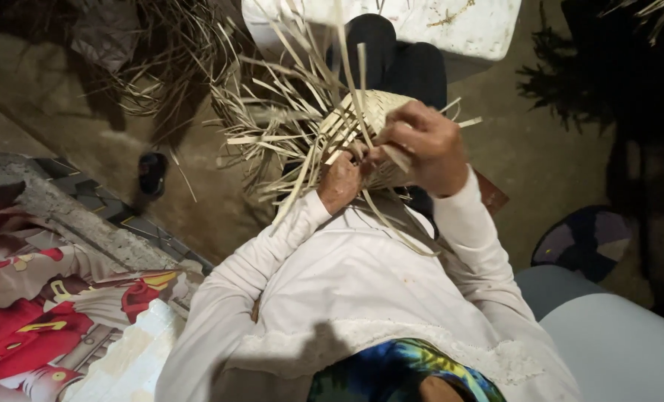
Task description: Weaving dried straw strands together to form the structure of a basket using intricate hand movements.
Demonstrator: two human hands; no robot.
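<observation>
Bare dirt floor (86,126), brown and dim. Loose dry strips (161,67) lie piled on it at top left, a small dark object (152,173) just below them, a dark round cushion (585,242) at right. A concrete ledge (71,216) edges the floor at left, patterned cloth (42,313) beside it.

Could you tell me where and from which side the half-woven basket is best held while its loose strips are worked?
Probably by the tight woven body of the basket, from the right, as the right hand grips it now. That part looks firm; the loose strips fan out leftward and would bend. The left hand pinches strips at the weave's edge.
</observation>
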